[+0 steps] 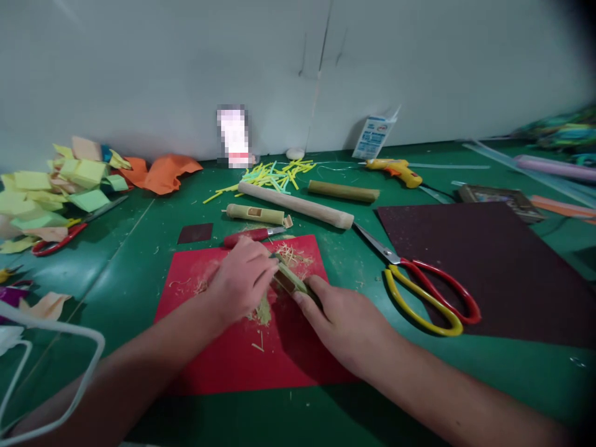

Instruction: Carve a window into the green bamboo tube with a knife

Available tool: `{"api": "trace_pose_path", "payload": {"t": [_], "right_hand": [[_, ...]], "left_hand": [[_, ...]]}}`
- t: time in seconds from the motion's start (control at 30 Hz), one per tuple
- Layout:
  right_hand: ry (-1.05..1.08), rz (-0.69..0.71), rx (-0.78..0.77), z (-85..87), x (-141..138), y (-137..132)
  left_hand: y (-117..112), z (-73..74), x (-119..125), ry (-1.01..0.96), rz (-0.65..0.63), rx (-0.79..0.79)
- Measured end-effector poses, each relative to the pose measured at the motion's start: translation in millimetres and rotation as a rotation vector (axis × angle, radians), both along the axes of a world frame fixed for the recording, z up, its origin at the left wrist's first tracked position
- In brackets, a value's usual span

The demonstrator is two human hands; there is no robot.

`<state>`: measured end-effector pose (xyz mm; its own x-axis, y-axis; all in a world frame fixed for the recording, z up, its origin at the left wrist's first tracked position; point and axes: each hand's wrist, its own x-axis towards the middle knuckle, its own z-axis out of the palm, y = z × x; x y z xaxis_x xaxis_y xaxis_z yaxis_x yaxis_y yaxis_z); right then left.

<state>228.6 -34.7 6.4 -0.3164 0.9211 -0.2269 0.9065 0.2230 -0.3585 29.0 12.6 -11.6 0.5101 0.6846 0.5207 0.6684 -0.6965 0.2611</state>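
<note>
Both my hands meet over a red cutting mat (223,360) on the green table. My right hand (342,323) is closed around a short green bamboo piece (291,280), held slanted with its tip toward the far left. My left hand (242,279) is closed at that tip; what its fingers hold is hidden. Pale shavings (292,254) lie scattered on the mat around the bamboo. A red-handled knife (254,235) lies just beyond my left hand at the mat's far edge.
Red-and-yellow scissors (428,292) lie right of the mat on a dark sheet (503,273). Beyond are a wooden rod (298,205), two bamboo pieces (255,214), yellow-green strips (274,174) and a glue gun (395,169). Paper scraps (51,192) and red scissors (60,239) lie left.
</note>
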Motion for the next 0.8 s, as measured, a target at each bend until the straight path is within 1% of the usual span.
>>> {"api": "trace_pose_path", "payload": {"t": [0.13, 0.27, 0.37, 0.4, 0.5, 0.63, 0.73, 0.8], "right_hand": [[0.027, 0.002, 0.002, -1.2, 0.5, -0.6], [-0.007, 0.009, -0.005, -0.6, 0.7, -0.6], [0.007, 0.005, -0.001, -0.6, 1.0, -0.6], [0.007, 0.005, -0.001, -0.8, 1.1, -0.7], [-0.002, 0.019, 0.003, -1.6, 1.1, -1.3], [0.008, 0.013, 0.018, -2.1, 1.1, -1.7], [-0.002, 0.020, 0.008, -1.9, 1.3, -1.3], [0.002, 0.016, 0.000, -1.2, 1.2, -0.9]], "left_hand": [[1.4, -1.1, -1.7, -0.016, 0.076, 0.042], [-0.3, -2.1, -2.6, -0.011, 0.012, -0.012], [-0.1, -2.9, -4.3, -0.023, 0.073, 0.021], [0.0, -3.0, -4.8, -0.029, 0.078, 0.025], [0.3, -2.4, -5.2, -0.020, 0.023, -0.008], [0.1, -1.0, -4.4, -0.017, 0.088, 0.022], [-1.3, -0.8, -3.4, -0.005, 0.027, -0.011], [-1.2, -0.9, -3.7, -0.011, 0.029, -0.002]]}}
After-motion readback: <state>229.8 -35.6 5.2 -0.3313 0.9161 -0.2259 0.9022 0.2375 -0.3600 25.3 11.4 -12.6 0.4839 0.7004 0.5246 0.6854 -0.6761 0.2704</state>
